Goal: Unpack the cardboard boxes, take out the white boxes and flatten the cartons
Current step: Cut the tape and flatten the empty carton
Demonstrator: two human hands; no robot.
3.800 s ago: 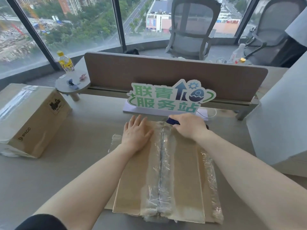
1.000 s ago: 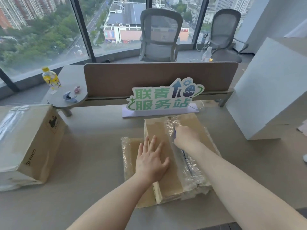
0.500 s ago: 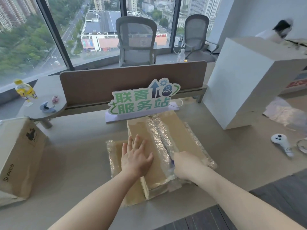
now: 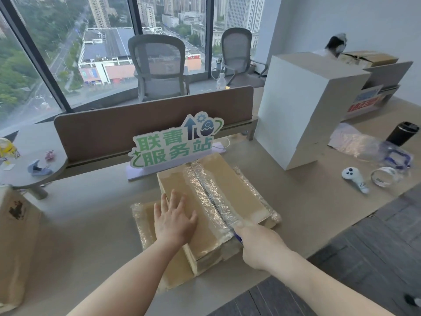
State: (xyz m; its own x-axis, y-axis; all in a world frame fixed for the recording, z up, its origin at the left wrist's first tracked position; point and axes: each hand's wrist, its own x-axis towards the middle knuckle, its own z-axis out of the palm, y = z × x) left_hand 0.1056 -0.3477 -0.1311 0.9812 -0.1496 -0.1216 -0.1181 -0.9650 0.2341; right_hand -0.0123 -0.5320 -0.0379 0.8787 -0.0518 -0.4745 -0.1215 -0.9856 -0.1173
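Here a taped cardboard box (image 4: 214, 206) lies near the front edge of the surface (image 4: 91, 224), just in front of a green and white sign (image 4: 175, 142). Clear tape runs down the middle of its top. The box sits on a flat piece of cardboard (image 4: 145, 222) that sticks out on its left side.

The left hand (image 4: 174, 218) lies flat on the box top with its fingers straight and spread. The right hand (image 4: 259, 244) is at the near end of the tape line, right by the front edge of the surface. Its fingers are curled around a small blue tool (image 4: 238, 237); only a bit of the tool shows, so what kind it is cannot be told.

A tall stack of white boxes (image 4: 303, 110) stands toward the right side of the surface, well apart from the taped box. Another brown carton (image 4: 16, 242) stands at the left edge. A white controller (image 4: 355, 179) and a roll of clear tape (image 4: 383, 176) lie near the right edge, just beside each other.
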